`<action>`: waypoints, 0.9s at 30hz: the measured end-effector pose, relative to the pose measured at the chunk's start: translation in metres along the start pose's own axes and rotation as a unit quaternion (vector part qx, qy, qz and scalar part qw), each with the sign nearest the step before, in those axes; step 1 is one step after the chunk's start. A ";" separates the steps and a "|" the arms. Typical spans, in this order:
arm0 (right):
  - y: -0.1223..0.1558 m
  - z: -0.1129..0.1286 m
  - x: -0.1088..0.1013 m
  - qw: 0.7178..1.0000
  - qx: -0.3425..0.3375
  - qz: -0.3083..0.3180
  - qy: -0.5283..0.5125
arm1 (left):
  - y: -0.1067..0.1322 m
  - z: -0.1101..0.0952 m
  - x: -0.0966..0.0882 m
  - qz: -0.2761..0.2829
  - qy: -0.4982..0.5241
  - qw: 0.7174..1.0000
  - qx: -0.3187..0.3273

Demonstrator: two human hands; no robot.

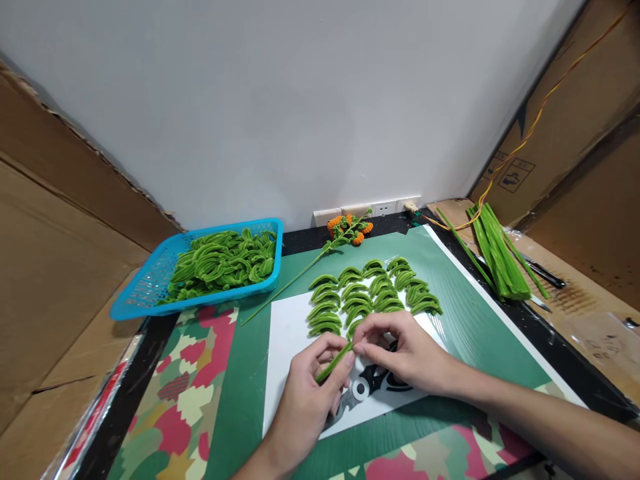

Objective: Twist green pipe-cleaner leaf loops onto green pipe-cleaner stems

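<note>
My left hand (306,392) is closed around a short length of green pipe cleaner (328,371), which slants up to the right. At its upper end, my right hand (413,353) pinches the tip between thumb and fingers. Just beyond the hands, curved green pipe-cleaner leaves (356,293) lie in several columns on a white sheet (283,353). Under my right hand rests a hand cutter (361,389) with dark handles and a round pale pivot, partly covered by my fingers.
A blue basket (123,300) heaped with green pipe-cleaner pieces (220,260) stands at left. Behind the sheet lies an orange-flowered stem (345,233). To the right are a bundle of green pipe cleaners (500,260), a black-handled tool (547,273) and a yellow-orange cable (533,127).
</note>
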State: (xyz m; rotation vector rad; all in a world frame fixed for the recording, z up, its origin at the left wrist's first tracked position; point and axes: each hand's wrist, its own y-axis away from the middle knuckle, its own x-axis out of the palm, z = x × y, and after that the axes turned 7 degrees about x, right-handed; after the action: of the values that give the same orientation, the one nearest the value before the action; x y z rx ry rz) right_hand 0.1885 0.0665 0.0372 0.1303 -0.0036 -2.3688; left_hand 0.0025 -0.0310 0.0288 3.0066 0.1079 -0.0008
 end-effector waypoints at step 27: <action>0.008 0.002 -0.002 0.985 -0.095 -0.052 0.137 | 0.002 0.000 -0.001 -0.016 -0.008 1.000 0.020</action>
State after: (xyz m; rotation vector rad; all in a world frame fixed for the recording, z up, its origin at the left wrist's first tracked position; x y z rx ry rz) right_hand 0.1951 0.0623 0.0396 0.3694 0.3692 -2.4220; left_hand 0.0015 -0.0326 0.0290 3.0432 0.1567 -0.0320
